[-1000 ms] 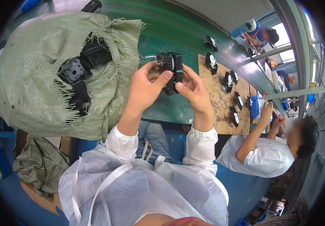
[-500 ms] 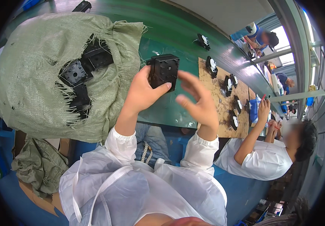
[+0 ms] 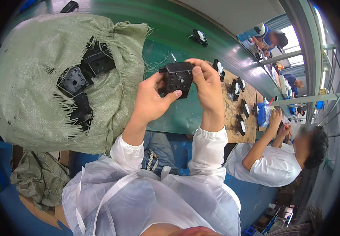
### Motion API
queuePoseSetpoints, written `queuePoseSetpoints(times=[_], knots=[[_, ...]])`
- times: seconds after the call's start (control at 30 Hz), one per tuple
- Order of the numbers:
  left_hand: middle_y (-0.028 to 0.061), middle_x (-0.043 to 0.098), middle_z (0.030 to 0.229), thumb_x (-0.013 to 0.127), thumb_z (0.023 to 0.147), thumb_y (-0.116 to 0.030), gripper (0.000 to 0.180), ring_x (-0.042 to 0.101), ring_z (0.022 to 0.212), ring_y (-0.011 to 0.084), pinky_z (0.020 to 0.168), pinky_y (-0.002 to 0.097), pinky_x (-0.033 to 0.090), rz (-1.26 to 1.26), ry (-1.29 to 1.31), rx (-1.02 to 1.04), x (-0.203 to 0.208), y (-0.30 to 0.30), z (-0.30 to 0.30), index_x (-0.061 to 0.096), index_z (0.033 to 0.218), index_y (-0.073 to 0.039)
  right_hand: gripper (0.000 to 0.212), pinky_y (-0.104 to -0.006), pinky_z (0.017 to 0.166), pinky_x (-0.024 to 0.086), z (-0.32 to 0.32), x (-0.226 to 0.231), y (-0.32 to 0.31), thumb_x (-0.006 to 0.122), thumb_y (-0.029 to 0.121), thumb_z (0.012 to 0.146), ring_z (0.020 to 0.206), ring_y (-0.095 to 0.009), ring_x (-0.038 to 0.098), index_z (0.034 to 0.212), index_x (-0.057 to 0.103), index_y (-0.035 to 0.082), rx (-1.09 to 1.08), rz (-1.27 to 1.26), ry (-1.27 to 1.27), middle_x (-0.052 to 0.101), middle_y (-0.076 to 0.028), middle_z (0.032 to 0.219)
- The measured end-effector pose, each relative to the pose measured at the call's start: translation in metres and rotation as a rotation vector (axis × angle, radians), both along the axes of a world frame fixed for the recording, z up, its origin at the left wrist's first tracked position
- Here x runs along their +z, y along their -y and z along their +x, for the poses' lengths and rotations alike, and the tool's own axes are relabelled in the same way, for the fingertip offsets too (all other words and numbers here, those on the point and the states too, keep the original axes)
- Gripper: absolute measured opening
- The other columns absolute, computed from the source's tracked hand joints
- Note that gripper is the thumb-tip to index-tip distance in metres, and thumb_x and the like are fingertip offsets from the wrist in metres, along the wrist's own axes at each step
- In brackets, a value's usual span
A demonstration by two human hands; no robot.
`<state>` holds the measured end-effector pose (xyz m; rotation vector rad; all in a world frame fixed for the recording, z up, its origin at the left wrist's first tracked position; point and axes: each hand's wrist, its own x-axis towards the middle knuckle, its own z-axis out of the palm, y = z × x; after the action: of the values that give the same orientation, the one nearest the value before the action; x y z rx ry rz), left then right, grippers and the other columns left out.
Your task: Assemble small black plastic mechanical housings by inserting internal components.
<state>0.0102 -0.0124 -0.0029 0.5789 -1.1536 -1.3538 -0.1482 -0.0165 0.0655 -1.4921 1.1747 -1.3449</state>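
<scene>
Back on the boxy black plastic housing (image 3: 176, 78) since half a second ago, our right hand (image 3: 207, 84) joins our left hand (image 3: 150, 103), both grasping it above the green bench (image 3: 177, 118); we should keep thumbs steady.

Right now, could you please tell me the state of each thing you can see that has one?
Black plastic part: held up above the green table.
Left hand: gripping the part from below.
Right hand: gripping the part's top and right side.
Green woven sack: torn open, black parts showing inside.
Co-worker: seated, hands on the bench.
</scene>
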Motion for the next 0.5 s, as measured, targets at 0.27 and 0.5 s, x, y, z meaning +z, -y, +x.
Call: queuePoseSetpoints(times=[0.27,0.5], knots=[[0.018,0.064,0.121,0.066,0.085,-0.004,0.043,0.062,0.108,0.0276,0.095,0.0349,0.049,-0.073,0.35,0.223,-0.004,0.009,-0.002,0.056,0.125,0.007,0.039,-0.0289,0.071,0.051,-0.122,0.013,0.136,0.055,0.03,0.1,0.076,-0.016,0.062,0.109,0.069,-0.004,-0.474,0.107,-0.427,0.071,-0.011,0.092],[0.0135,0.062,0.125,0.064,0.085,-0.008,0.038,0.06,0.111,0.0278,0.097,0.0355,0.047,-0.106,0.332,-0.058,0.019,0.005,0.007,0.061,0.121,0.002,0.054,-0.0441,0.091,0.05,-0.248,-0.022,0.256,0.055,0.041,0.09,0.109,-0.037,0.064,0.123,0.064,-0.001,-0.646,0.407,-1.226,0.067,-0.021,0.118]])
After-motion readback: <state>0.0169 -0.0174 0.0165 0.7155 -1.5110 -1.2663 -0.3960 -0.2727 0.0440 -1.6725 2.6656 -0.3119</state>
